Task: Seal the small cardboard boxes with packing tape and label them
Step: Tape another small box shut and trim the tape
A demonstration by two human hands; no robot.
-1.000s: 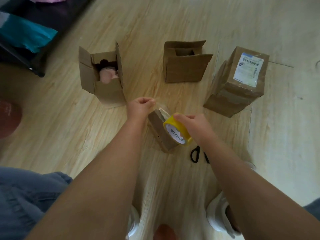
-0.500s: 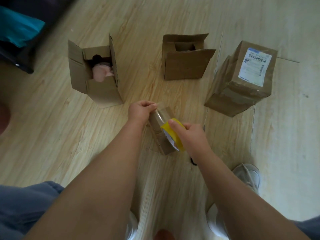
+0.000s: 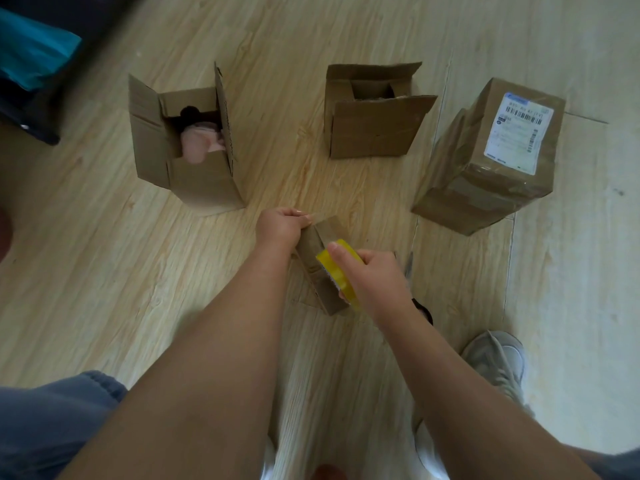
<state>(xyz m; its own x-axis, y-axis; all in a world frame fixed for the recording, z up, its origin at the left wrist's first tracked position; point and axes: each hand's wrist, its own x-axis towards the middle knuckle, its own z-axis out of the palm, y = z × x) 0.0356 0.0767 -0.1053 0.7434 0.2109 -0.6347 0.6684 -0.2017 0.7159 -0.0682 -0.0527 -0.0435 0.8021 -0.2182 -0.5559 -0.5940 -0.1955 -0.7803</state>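
Pale wood-grain floor planks (image 3: pixel 104 258) run under everything. At the far left edge lies a crumpled teal sheet (image 3: pixel 33 53), soft and blurred, and at the near left a blue-grey fabric trouser leg (image 3: pixel 52 420). Next to the right stands an upright open box (image 3: pixel 204 185) of plain brown corrugated card, its flaps raised and a soft pink bundle (image 3: pixel 201 143) showing inside. Near the middle, the left hand (image 3: pixel 280 228) is clenched around the upper far corner of the small box (image 3: pixel 317 268); whether it also pinches a tape end cannot be told. This small box is a narrow brown cardboard block standing tilted on the floor between the two hands. Pressed against its right face is the tape roll (image 3: pixel 341 277), a yellow ring, which the right hand (image 3: pixel 374 282) grasps with curled fingers and the forefinger laid over the rim. Farther off stands a second open box (image 3: pixel 367 133), squat, one flap folded forward. Black-handled scissors (image 3: pixel 426 310) lie partly hidden behind the right wrist. At the far right leans a taller sealed box (image 3: pixel 481 188), glossy with tape bands, bearing a white barcode label (image 3: pixel 519 133). Near right is a grey laced shoe (image 3: pixel 498 362).
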